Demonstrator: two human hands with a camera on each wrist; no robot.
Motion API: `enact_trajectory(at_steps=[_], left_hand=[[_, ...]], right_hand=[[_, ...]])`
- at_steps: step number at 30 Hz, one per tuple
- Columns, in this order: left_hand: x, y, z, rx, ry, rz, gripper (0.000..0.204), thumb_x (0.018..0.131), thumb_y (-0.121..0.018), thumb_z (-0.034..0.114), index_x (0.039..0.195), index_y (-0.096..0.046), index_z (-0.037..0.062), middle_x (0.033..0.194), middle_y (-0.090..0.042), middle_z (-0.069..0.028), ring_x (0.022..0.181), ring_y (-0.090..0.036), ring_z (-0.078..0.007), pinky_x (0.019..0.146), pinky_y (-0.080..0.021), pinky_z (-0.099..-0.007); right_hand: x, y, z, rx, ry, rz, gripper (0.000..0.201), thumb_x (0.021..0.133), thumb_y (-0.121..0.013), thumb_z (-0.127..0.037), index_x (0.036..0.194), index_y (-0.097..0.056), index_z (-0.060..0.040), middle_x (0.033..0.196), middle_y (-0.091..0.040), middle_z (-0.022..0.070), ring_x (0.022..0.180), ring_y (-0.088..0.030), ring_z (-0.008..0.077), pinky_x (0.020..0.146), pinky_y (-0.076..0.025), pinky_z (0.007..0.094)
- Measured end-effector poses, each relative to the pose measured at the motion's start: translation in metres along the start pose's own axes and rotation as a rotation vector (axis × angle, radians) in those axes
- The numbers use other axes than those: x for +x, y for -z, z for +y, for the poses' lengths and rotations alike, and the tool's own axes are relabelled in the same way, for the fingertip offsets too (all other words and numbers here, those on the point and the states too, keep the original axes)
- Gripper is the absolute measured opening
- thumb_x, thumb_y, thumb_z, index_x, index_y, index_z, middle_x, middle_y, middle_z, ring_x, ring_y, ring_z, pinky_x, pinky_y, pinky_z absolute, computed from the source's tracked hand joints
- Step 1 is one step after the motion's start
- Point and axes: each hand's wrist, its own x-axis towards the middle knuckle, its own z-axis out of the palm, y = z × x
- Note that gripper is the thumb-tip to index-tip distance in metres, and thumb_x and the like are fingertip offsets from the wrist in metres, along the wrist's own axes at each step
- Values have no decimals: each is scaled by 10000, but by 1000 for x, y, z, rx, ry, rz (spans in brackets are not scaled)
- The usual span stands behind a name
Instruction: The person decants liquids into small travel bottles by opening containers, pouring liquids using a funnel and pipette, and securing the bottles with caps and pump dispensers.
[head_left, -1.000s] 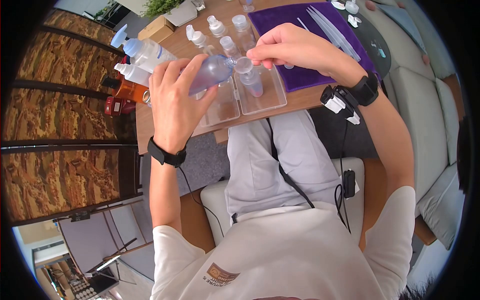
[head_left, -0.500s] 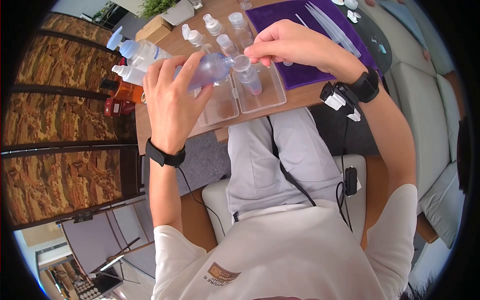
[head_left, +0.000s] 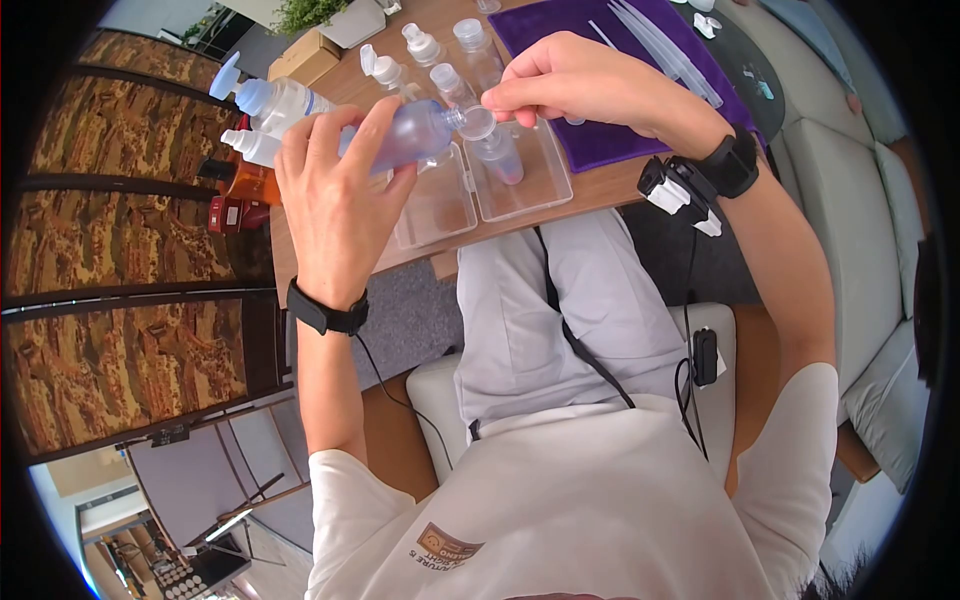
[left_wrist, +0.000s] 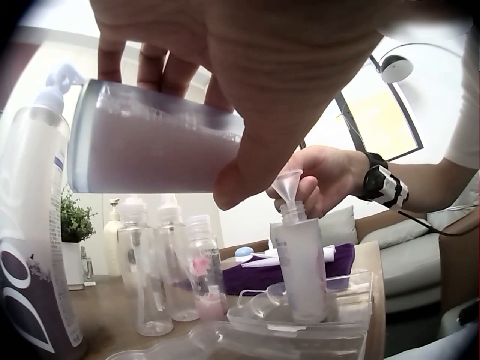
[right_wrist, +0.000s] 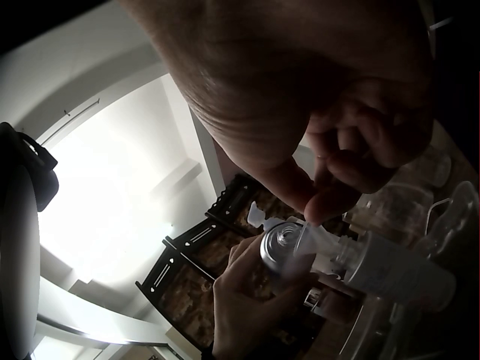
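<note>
My left hand grips a translucent bluish bottle, tilted nearly level with its mouth at a small clear funnel. Thumb and fingers wrap the bottle's body, which holds cloudy liquid in the left wrist view. My right hand pinches the funnel's rim between thumb and fingertip. The funnel's stem sits in the neck of a smaller frosted bottle, upright in a clear plastic box. In the right wrist view the tilted bottle's mouth faces the funnel's cone.
Several clear bottles stand behind the box. At left are a large pump bottle and an orange bottle. A purple cloth with plastic pipettes lies at right. Farther back is a cardboard box.
The left hand and its bottle have shifted slightly left, the bottle lying a little more level. The right hand keeps its pinch on the funnel. The head view has moved slightly.
</note>
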Motion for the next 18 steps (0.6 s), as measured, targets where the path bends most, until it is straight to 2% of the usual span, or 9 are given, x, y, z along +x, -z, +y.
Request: enact_trajectory(at_steps=[11,14,18], left_hand=[[2,4,3,32,-20,20,634,690,-893,92,1293,-736,212,1160,-659,-62,1121,-582,-301,1013,-476,-449],[1,1,0,15,-17,21,616,687,-897,123,1273,-736,224,1195,-634,-19,1172,-558,-281,1012,-443,-463],[2,3,2,23,-19,20,625,688,-895,109,1281,-736,222,1188,-640,-35,1161,-565,-288,1021,-449,-460]], right_hand=[[1,-1,2,0,19,8,359,974,-722,-422,915,-791,-74,733,-626,-59,672,-488,26,580,-343,222],[0,0,1,2,12,-6,362,971,-724,-426,912,-789,-74,732,-625,-59,669,-485,26,578,-341,223],[-1,0,0,3,7,-4,360,968,-727,-428,908,-788,-79,734,-623,-59,666,-481,24,573,-336,224]])
